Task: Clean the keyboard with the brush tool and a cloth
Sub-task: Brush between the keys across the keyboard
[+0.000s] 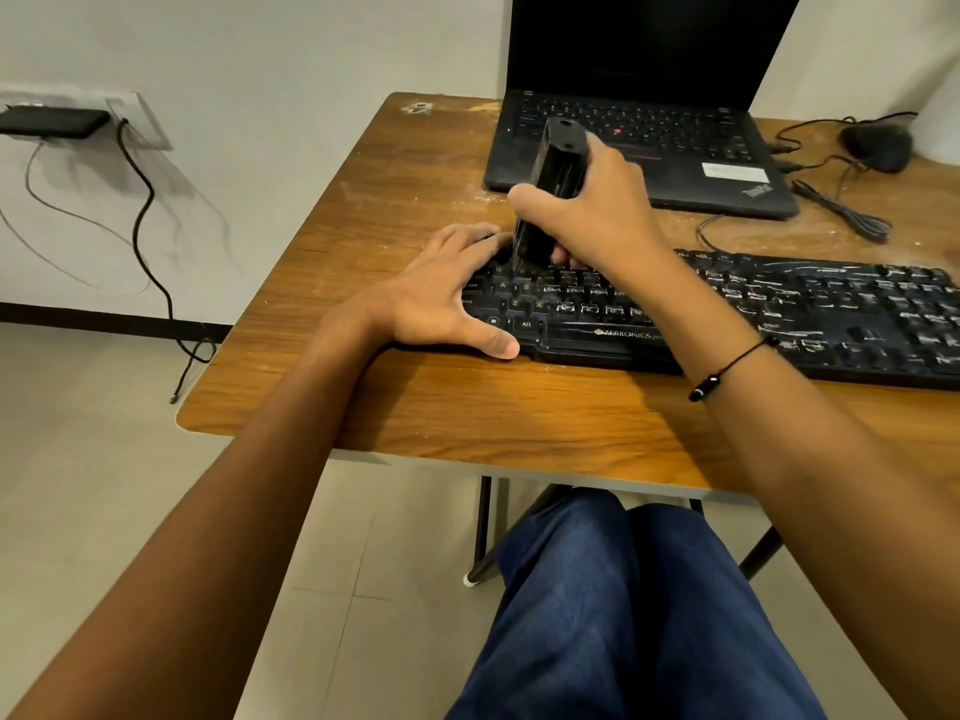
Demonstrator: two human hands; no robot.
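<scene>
Black and streaked with pale dust, the keyboard (727,314) lies on the wooden bench (415,407) with its long axis running left to right across the person's front, its right end cut off by the frame edge. Both hands sit at its left end. The left hand (447,293) lies flat with straight, spread fingers, palm over the left corner keys and thumb against the front edge, apparently pinning the board in place. The right hand (597,210) is curled round the brush tool (550,194), a black block held nearly upright and tilted slightly away, its lower end down on the upper key rows just right of the left hand's fingertips. Since the long stretch of dusty keys extends to the right, away from the bracing hand, the coming strokes would likely travel rightward along the rows, and the right hand is the one placed to carry them. Bristles cannot be made out: the tool's working end is hidden behind the fingers and lost against the dark keys, so whether it truly touches the caps is a guess. No cloth shows anywhere in view. Behind the keyboard stands an open laptop (639,142) with a dark screen, and a dark mouse (878,145) with loose cables lies at the far right, too blurred to trace where they lead.
</scene>
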